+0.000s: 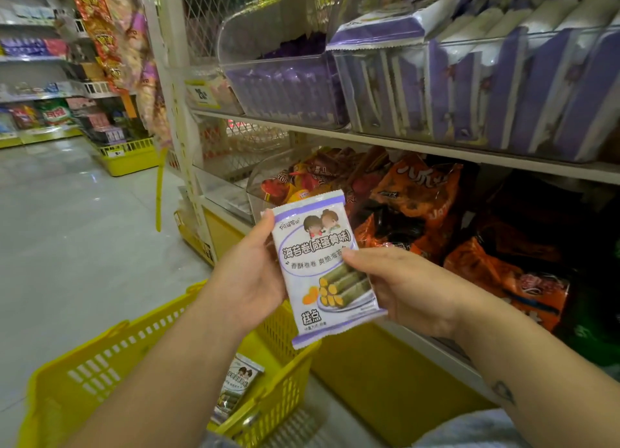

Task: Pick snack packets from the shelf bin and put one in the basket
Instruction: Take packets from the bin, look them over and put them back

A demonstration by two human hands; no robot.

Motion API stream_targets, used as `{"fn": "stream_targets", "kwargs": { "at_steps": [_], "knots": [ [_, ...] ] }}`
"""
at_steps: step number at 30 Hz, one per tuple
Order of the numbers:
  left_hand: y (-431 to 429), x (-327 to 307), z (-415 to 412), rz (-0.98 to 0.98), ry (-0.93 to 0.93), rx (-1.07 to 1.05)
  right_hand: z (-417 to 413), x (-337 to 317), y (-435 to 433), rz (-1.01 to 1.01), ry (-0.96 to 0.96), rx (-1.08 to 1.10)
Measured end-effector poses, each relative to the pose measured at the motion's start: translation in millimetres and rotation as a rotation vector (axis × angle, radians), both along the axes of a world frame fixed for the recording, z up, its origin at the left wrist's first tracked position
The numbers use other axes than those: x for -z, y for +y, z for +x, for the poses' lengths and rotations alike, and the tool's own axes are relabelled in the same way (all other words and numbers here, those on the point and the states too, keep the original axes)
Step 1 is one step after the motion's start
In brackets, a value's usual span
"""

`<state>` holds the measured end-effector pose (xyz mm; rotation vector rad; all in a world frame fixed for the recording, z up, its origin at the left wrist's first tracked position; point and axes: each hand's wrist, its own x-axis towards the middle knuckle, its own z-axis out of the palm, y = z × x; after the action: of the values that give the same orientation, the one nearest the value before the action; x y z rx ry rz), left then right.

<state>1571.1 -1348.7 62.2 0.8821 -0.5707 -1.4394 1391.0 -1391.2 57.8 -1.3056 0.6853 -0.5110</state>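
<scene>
left hand (255,279) and right hand (407,291) each grip a side edge of the purple snack packet (320,246) over the basket (100,363); it seems light, crinkly, slick, crushable.

Shop aisle is shown. Pale grey glossy floor (67,229) is tiled, with light reflected on it. Cream shelf (436,147) is fitted at right, backed by wire mesh (214,14) and set on a yellow base (385,380). Far shelves (30,61) are stocked at left. Snack strips (100,34) are hung beside the upright. A yellow price tag (202,94) is fixed at the shelf end.
</scene>
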Motion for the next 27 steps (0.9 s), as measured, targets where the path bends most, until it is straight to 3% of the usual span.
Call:
{"fn": "stream_targets", "kwargs": {
  "at_steps": [5, 11, 14, 18, 27],
  "knots": [
    [7, -1, 15, 0.062, -0.156, 0.303, -4, -5, -1, 0.217, -0.128, 0.045],
    [8, 5, 15, 0.087, -0.143, 0.362, -6, -9, -2, 0.307, -0.194, 0.032],
    [6, 5, 12, 0.051, -0.167, 0.298, -5, -8, -1, 0.231, -0.205, 0.061],
    [2, 15, -2, -0.085, -0.437, 0.036, 3, -6, 5, -0.006, -0.185, 0.146],
    [1, 20, -14, -0.247, -0.367, 0.253, 7, -4, 12, -0.187, -0.134, 0.165]
  ]
}}
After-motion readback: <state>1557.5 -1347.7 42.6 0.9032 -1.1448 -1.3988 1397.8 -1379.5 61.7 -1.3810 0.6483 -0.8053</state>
